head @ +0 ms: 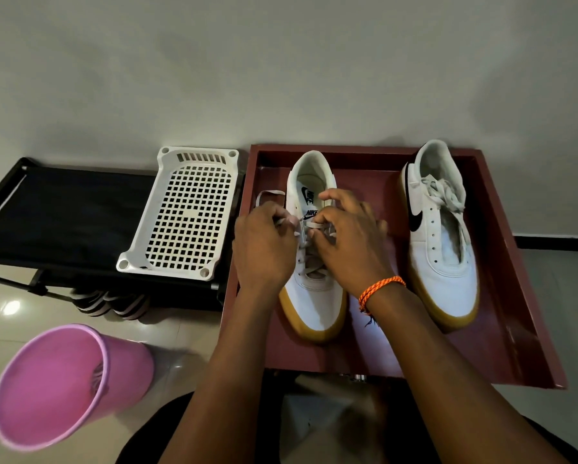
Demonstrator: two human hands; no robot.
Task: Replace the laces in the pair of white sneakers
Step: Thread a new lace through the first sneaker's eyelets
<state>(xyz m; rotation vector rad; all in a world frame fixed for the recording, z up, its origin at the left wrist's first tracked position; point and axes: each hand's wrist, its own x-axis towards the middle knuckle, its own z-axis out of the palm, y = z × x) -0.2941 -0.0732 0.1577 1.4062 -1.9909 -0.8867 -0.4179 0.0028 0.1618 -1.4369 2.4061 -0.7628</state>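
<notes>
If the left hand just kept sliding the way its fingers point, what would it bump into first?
The left hand points right, across the laced sneaker. It already pinches the lace there, so it would likely meet the right hand first, though depth between them is hard to judge.

Bare tray [502,349] floor lies open at lower right and between the two sneakers; its raised rim walls it in. At centre left the white basket [183,212] sits just beside the tray, the pink bucket [56,386] fills lower left
</notes>
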